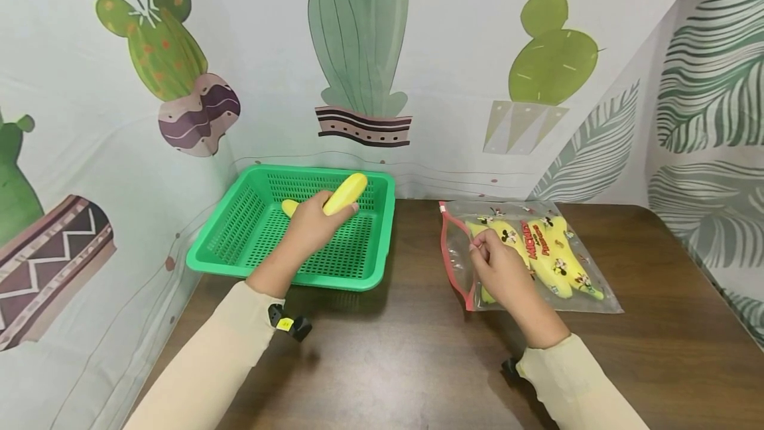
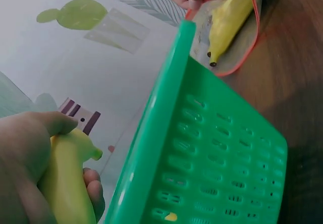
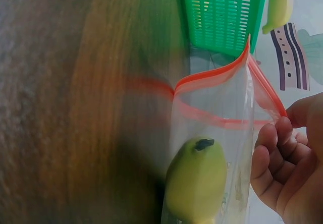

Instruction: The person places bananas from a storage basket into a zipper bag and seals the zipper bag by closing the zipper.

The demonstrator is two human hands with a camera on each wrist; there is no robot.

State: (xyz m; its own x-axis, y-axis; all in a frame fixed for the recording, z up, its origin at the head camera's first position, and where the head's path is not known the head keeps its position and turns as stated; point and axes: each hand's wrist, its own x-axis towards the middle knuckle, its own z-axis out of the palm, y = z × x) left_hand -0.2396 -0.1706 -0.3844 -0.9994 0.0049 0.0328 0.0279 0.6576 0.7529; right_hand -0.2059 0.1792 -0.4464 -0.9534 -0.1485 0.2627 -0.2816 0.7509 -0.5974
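Observation:
My left hand (image 1: 316,221) grips a yellow banana (image 1: 347,194) above the green plastic basket (image 1: 386,231). Its green stem end shows in the left wrist view, with fingers wrapped around the fruit. Another yellow piece (image 1: 289,208), partly hidden by the hand, lies in the basket. On the right, my right hand (image 1: 501,271) pinches the red-edged mouth of a clear zip bag (image 1: 599,274). Through the printed plastic, bananas (image 1: 558,264) show inside; one banana's dark tip (image 3: 204,144) faces the opening in the right wrist view. The bag's mouth stands apart there.
Both objects rest on a brown wooden table (image 1: 406,357), the basket to the left of the bag. Behind the table hangs a pale cloth (image 1: 447,52) printed with cacti and leaves. Each wrist carries a small black device (image 1: 292,325).

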